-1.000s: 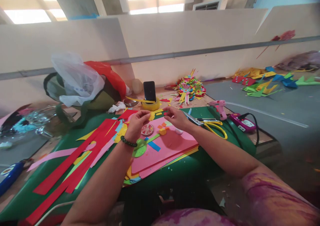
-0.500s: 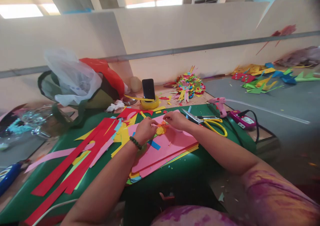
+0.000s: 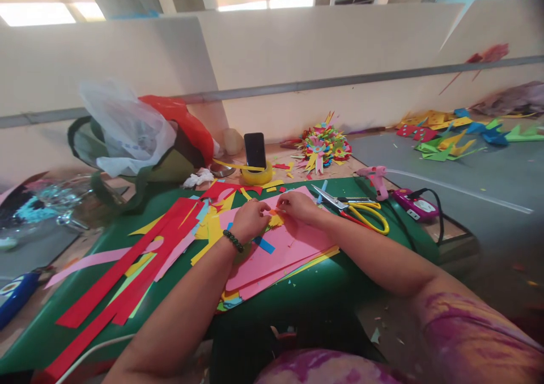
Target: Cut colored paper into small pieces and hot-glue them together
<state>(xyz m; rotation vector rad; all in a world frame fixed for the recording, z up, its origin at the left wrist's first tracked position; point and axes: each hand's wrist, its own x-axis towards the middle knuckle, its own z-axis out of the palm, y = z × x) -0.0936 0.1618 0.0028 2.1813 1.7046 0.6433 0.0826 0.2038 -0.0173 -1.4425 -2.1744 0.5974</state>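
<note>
A small yellow and orange paper flower sits between my two hands, above a stack of pink paper sheets. My left hand, with a dark bead bracelet at the wrist, pinches the flower's left side. From the right, the fingertips of my right hand are closed on its upper edge. A blue paper strip lies on the pink sheets near my left hand. Just right of my right hand, scissors with yellow handles rest on the green mat.
Red paper strips spread over the green surface at left. Behind stand a phone, yellow tape roll and pile of paper flowers. At right are a pink glue gun and a purple box with a cord.
Both hands stay around the paper flower. My right fingers have drawn slightly closer to my left ones, and the whole view has shifted a little.
</note>
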